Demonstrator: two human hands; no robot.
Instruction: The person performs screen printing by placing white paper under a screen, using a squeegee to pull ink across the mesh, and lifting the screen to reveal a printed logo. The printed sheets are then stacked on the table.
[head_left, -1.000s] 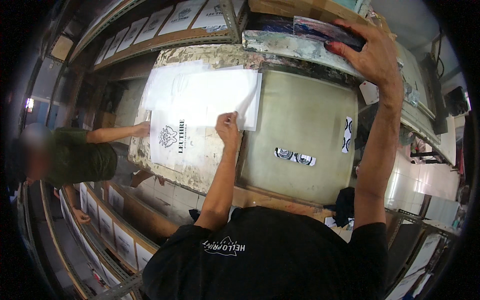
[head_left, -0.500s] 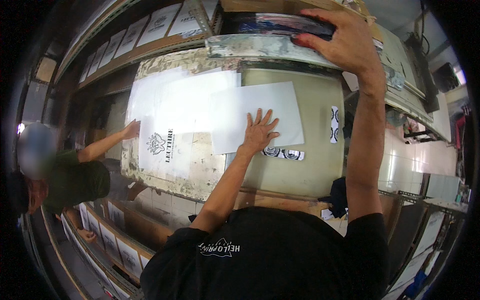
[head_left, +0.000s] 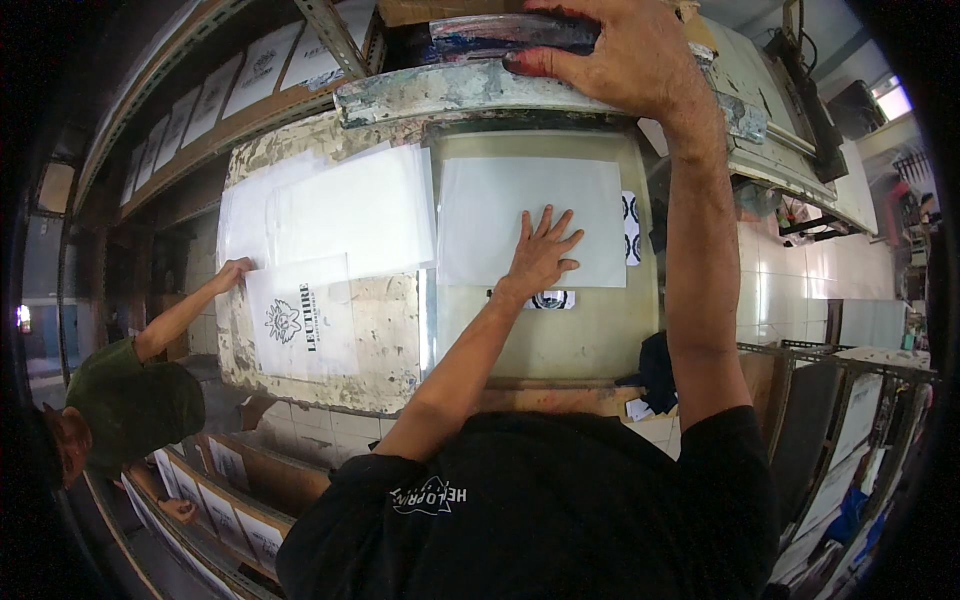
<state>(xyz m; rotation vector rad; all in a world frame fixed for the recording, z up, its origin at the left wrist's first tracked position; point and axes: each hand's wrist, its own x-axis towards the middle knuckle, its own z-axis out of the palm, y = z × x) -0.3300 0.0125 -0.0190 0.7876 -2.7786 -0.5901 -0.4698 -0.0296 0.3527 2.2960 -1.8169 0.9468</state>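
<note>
The left hand (head_left: 540,255) lies flat, fingers spread, on a blank white sheet (head_left: 480,215) atop the bench (head_left: 540,340) — the right hand (head_left: 610,50) grips the raised printing screen's frame (head_left: 440,90) above.

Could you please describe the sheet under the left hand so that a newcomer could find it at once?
Start at the pale green printing bed right of the paint-crusted table. A blank white sheet lies flat on it, with the left hand spread on its lower middle. Unlike the printed sheet a co-worker touches, it bears no design.
</note>
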